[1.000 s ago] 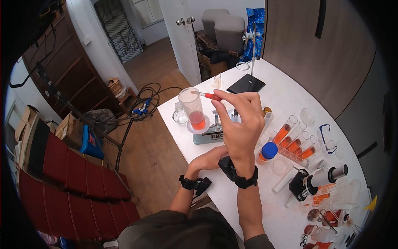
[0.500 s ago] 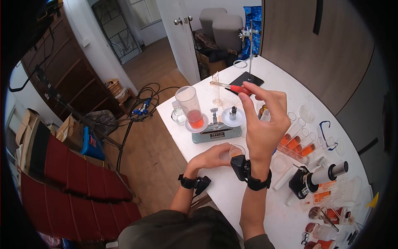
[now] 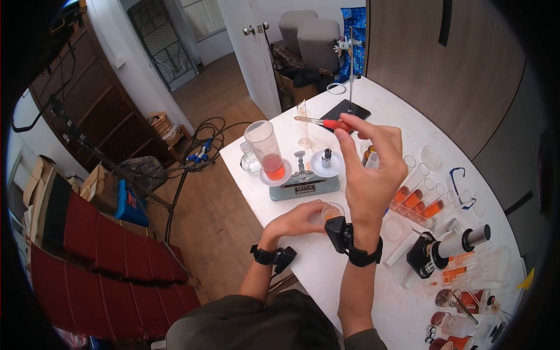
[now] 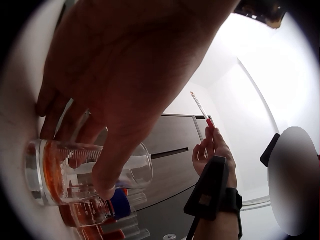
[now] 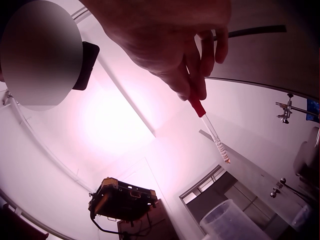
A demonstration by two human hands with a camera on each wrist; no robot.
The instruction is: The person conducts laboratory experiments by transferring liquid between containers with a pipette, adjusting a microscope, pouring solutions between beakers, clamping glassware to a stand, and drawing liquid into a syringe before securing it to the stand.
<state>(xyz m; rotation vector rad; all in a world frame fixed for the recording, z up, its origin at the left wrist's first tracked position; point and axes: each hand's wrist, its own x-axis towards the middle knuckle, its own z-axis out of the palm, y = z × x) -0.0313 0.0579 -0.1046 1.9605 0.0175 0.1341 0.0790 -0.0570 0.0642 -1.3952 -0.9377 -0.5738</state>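
Note:
My right hand (image 3: 373, 172) is raised over the table and pinches the red rubber bulb of a dropper (image 3: 336, 124) between thumb and fingertips. The dropper's glass tube points left and, in the right wrist view, holds broken streaks with a reddish tip. On the table my left hand (image 3: 298, 220) grips a small glass beaker (image 4: 134, 172), thumb on one side and fingers round the other; orange liquid lies at its bottom. Beyond it stands a balance scale (image 3: 304, 189). Its left pan carries a tall clear plastic cup (image 3: 260, 140) with red-orange liquid, its right pan a metal weight (image 3: 326, 156).
Right of my hands are a rack of test tubes (image 3: 415, 211) with orange liquid, a microscope (image 3: 446, 254) and safety glasses (image 3: 461, 192). A ring stand (image 3: 351, 87), a glass cylinder (image 3: 303, 131) and a clear bottle (image 3: 249, 160) stand toward the back.
My right hand has drawn the dropper back to the right, from over the plastic cup's mouth to beside it. The left hand keeps its hold on the beaker.

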